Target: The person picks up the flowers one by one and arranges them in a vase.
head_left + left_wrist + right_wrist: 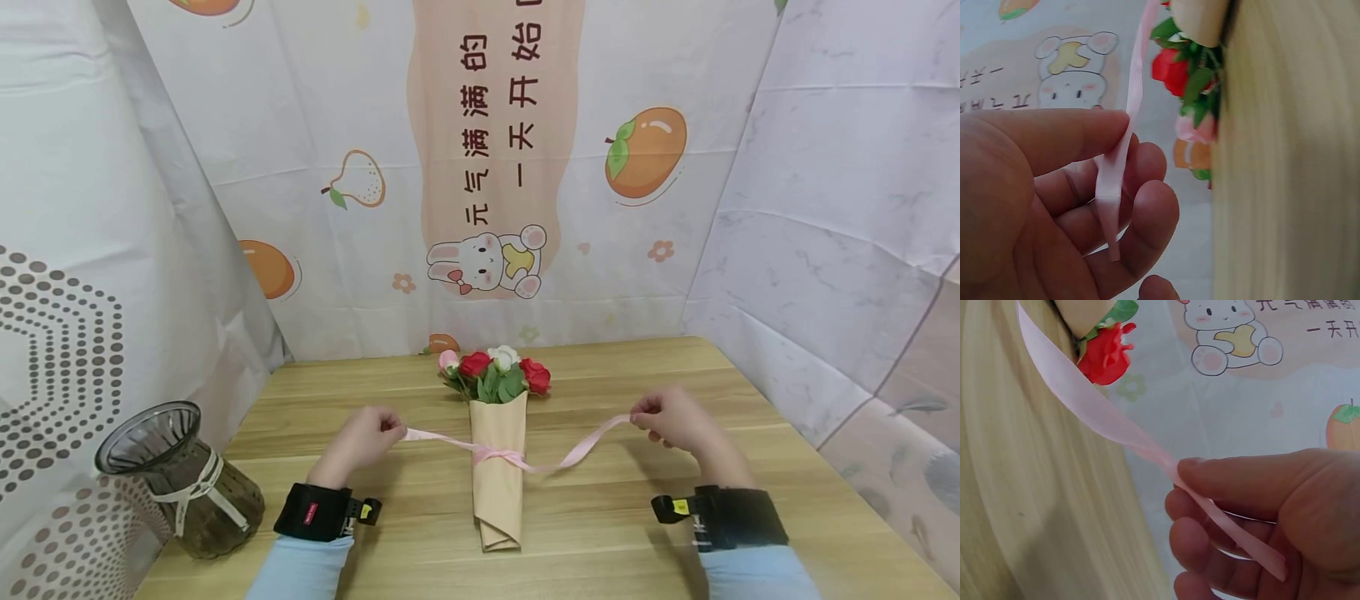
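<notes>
A bouquet of red, white and pink flowers, wrapped in brown paper, lies on the table with its blooms toward the back. Around the paper's middle runs a pink ribbon, crossed at the front. My left hand pinches one ribbon end between thumb and forefinger, to the left of the bouquet. On the other side, my right hand pinches the opposite end. The left stretch is nearly straight, while the right one sags in a curve. Both wrist views show a short ribbon tail lying past the thumb across the fingers.
A dark glass vase with a pale cord tied round its neck stands at the table's left edge, tilted in view. The wooden table ends against a printed cloth at the back. Cloths also hang at both sides.
</notes>
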A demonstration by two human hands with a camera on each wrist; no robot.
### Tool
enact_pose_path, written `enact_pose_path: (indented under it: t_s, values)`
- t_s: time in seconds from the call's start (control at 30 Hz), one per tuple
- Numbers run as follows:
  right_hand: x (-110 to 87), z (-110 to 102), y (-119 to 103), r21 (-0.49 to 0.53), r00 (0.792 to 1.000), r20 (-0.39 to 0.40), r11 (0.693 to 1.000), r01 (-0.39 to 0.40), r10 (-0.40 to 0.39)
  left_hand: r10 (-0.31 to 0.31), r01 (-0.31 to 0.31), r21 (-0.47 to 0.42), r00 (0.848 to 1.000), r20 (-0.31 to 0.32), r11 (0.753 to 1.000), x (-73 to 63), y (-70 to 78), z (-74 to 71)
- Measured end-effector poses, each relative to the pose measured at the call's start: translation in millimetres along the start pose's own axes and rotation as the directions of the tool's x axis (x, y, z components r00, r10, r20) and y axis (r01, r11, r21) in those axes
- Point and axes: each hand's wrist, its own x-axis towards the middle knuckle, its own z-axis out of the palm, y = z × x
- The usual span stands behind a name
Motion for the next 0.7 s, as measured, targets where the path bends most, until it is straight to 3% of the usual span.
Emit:
enact_pose_path:
  t_s: [0.4, 0.57, 0.7]
  values:
    - [3.6, 10, 15, -0.035, 0.994, 0.084, 0.997, -0.067, 0.07, -0.011, 0.011, 0.006, 0.998, 0.06, 1.0, 2.2, -13.9, 16.0]
    - [4.7, 8, 16, -0.128, 0.998, 0.038, 0.991, -0.035, 0.04, -0.052, 0.053, -0.025, 0.997, 0.055, 0.998, 3.7, -18.5, 17.8]
    - [4.2, 4, 16, -0.159, 1.0, -0.022, 0.987, -0.012, 0.008, -0.084, 0.084, -0.01, 0.996, 0.007, 0.996, 3.9, -21.0, 15.5]
